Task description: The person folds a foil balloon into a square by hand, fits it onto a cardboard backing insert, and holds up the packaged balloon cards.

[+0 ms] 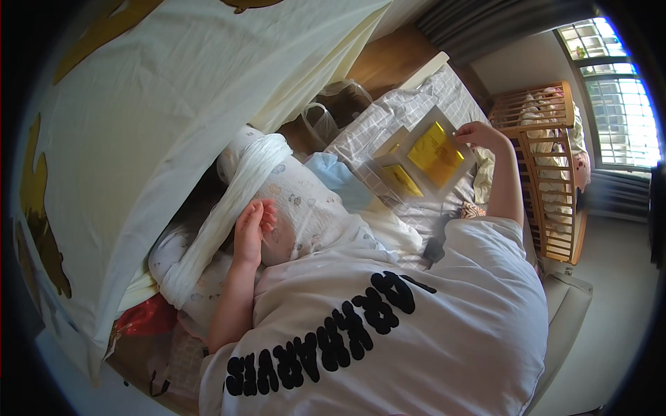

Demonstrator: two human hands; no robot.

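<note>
My right hand [485, 136] pinches the corner of a translucent plastic packet [416, 141] with a shiny gold square panel in it. More gold panels show under or beside it at its left; whether they belong to the same packet I cannot tell. The packet is held over the bed. My left hand [254, 227] rests palm up near my lap, fingers loosely curled, holding nothing that I can see. Just beyond it a twisted white cloth [239, 187] lies across my legs, which are in pale patterned trousers [305, 201].
A large cream cloth [159, 97] with gold shapes hangs at the left. The bed has a grey checked sheet [444, 87]. A plastic bag [322, 123] stands beyond my knees. At the right are a wooden cot [534, 132] and a window. A red thing [147, 315] lies lower left.
</note>
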